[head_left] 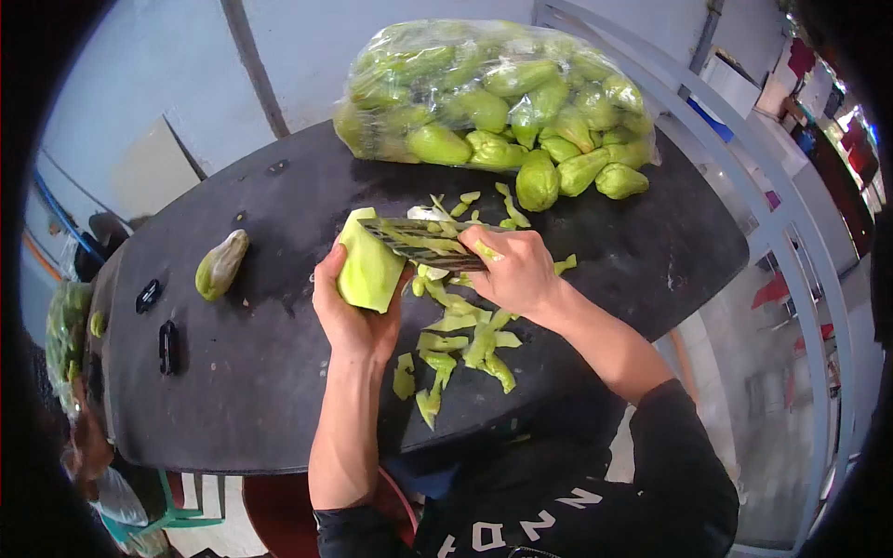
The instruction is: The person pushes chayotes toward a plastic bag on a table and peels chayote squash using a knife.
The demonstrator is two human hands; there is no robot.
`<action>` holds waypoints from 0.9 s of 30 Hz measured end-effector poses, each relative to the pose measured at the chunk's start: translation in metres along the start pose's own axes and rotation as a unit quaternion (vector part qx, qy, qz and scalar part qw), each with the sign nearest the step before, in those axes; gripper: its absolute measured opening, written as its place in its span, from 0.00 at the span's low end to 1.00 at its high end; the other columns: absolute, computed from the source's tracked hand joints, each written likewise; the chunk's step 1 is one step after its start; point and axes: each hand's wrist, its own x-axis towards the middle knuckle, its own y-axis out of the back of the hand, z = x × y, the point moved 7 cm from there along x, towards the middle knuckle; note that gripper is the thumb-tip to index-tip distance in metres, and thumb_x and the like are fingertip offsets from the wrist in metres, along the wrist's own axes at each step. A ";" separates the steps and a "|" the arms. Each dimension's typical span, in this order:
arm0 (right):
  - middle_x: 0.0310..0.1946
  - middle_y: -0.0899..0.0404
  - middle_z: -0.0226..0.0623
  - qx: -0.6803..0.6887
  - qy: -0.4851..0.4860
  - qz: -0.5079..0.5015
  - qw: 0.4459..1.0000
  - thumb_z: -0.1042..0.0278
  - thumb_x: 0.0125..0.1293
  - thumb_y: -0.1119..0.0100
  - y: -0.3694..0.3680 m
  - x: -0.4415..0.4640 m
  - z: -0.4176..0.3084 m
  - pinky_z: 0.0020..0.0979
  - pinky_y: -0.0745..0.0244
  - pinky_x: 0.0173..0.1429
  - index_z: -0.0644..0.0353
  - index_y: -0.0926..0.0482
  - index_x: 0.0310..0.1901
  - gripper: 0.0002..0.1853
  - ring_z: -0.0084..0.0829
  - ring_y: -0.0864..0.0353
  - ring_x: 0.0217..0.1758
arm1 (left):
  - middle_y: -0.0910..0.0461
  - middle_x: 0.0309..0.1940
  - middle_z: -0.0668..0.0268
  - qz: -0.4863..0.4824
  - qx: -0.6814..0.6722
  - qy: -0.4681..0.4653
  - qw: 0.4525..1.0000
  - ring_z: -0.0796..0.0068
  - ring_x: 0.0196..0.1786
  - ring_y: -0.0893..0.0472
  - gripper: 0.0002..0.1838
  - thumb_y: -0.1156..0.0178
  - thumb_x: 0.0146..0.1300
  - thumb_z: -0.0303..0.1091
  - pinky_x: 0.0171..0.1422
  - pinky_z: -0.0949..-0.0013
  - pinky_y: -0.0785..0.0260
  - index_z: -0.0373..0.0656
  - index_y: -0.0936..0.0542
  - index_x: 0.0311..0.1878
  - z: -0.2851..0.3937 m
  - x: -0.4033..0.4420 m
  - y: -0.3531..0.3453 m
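My left hand point(346, 325) is wrapped round a peeled chayote point(369, 272), pale green and held upright over the table. In my right hand point(521, 272) is a knife point(409, 240), its blade smeared by motion and laid along the upper right side of the chayote. Bits of green skin stick to the blade and my fingers. Beneath both hands, chayote peels point(479, 344) lie scattered on the dark table point(270, 409). Whether the blade is cutting at this instant I cannot tell.
A large clear plastic bag point(484, 93) full of chayotes stands at the back, with several chayotes point(537, 183) at its mouth. Another chayote point(221, 267) with a whitish side lies left, near two small black objects point(168, 348). A metal railing point(809, 279) runs along the right.
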 end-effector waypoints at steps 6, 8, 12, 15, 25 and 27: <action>0.22 0.23 0.31 0.039 0.047 0.025 0.998 0.73 0.45 0.32 0.014 0.003 -0.021 0.39 0.23 0.29 0.55 0.27 0.37 0.17 0.38 0.17 0.26 | 0.18 0.52 0.58 -0.036 -0.015 0.008 0.999 0.63 0.57 0.21 0.27 0.49 0.68 0.51 0.66 0.57 0.30 0.39 0.22 0.60 -0.002 0.006 0.004; 0.22 0.23 0.31 0.039 0.044 0.023 0.998 0.72 0.45 0.32 0.012 0.004 -0.022 0.39 0.23 0.29 0.55 0.26 0.37 0.17 0.37 0.17 0.26 | 0.18 0.51 0.57 -0.043 -0.014 0.006 0.999 0.61 0.55 0.20 0.27 0.49 0.68 0.50 0.65 0.56 0.29 0.39 0.22 0.59 0.000 0.005 0.003; 0.23 0.21 0.34 -0.013 -0.002 -0.025 1.000 0.72 0.48 0.32 -0.001 0.002 0.002 0.40 0.22 0.29 0.55 0.28 0.43 0.20 0.40 0.16 0.27 | 0.19 0.53 0.56 -0.012 -0.010 0.000 1.000 0.57 0.55 0.19 0.28 0.47 0.67 0.50 0.64 0.54 0.28 0.38 0.24 0.62 -0.003 0.002 0.002; 0.24 0.19 0.39 -0.037 -0.037 -0.044 0.998 0.71 0.53 0.32 -0.002 0.000 0.013 0.41 0.22 0.30 0.57 0.30 0.48 0.22 0.44 0.16 0.27 | 0.21 0.54 0.58 -0.058 0.012 0.016 0.998 0.58 0.54 0.19 0.27 0.48 0.66 0.48 0.58 0.55 0.26 0.44 0.27 0.63 -0.007 -0.001 -0.008; 0.22 0.22 0.39 -0.037 -0.082 -0.039 0.995 0.73 0.52 0.34 -0.004 0.000 0.017 0.42 0.23 0.30 0.57 0.28 0.43 0.17 0.46 0.18 0.27 | 0.20 0.53 0.54 -0.028 -0.121 0.018 0.992 0.60 0.57 0.21 0.24 0.52 0.74 0.48 0.63 0.57 0.29 0.39 0.24 0.60 0.000 0.013 0.006; 0.22 0.23 0.35 -0.028 -0.045 -0.024 0.998 0.71 0.52 0.33 -0.003 0.001 0.006 0.40 0.23 0.31 0.56 0.28 0.45 0.19 0.42 0.17 0.27 | 0.21 0.57 0.53 0.080 -0.072 -0.016 0.994 0.61 0.59 0.22 0.25 0.52 0.75 0.48 0.66 0.58 0.30 0.37 0.25 0.62 0.003 0.010 0.015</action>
